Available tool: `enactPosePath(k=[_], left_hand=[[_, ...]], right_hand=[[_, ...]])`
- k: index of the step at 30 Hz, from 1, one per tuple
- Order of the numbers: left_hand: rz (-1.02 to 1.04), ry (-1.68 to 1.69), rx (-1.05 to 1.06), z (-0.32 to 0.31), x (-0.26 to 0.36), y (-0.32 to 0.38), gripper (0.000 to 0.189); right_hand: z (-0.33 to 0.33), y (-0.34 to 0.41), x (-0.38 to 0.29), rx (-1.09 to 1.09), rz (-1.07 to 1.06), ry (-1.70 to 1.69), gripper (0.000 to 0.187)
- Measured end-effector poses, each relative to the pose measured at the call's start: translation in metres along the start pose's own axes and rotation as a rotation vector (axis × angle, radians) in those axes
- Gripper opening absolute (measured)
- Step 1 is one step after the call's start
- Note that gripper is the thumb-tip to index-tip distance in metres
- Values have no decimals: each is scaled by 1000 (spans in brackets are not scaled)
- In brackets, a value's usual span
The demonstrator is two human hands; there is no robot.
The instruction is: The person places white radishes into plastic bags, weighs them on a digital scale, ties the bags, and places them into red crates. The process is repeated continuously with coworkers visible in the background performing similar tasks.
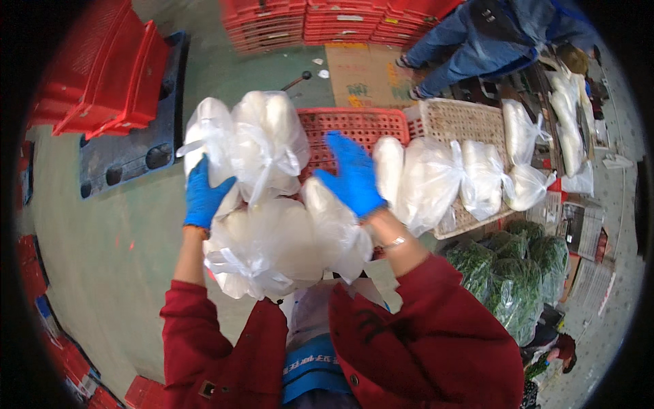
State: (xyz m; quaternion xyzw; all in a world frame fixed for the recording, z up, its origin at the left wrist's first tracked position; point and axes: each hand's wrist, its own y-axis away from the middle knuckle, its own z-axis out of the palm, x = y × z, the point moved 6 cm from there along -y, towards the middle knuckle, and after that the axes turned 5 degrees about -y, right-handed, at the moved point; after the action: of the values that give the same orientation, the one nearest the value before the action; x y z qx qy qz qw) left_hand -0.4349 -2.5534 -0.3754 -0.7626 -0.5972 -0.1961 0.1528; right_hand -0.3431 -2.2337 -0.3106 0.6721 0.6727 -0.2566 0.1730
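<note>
My left hand (204,194), in a blue glove, rests against the lower side of a knotted clear plastic bag of white vegetables (209,120). Its thumb is spread apart from the fingers, and it does not close around the bag. My right hand (355,176), gloved alike and slightly blurred, is open above a red perforated crate (352,120), with nothing between its fingers. Just below it is a smaller bagged white vegetable (329,220). A second knotted bag (268,133) lies right of the first. Nearest my body is a large knotted bag (271,240).
More bags of white vegetables (431,179) lie on a whitish perforated crate (460,117) at right. Bagged leafy greens (511,276) stand below. Red crates (97,71) sit on a dark pallet (127,153) at left. A person in blue (475,41) stands at upper right.
</note>
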Motion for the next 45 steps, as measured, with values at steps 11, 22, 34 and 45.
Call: enactPosePath(k=[11,22,34,45], left_hand=[[180,361,-554,45,310,51,74],[-337,209,-536,237,342,17,129],[-159,1083,-503,179,328,-69,73],[-377,795,-364,163,222,-118,66]], right_hand=[[-135,133,252,250,697,-465,56],[-250,166,183,448,794,-1139,43],[-250,168,188,384,782,-1174,46],[-136,62,222,173,604,-1041,44]])
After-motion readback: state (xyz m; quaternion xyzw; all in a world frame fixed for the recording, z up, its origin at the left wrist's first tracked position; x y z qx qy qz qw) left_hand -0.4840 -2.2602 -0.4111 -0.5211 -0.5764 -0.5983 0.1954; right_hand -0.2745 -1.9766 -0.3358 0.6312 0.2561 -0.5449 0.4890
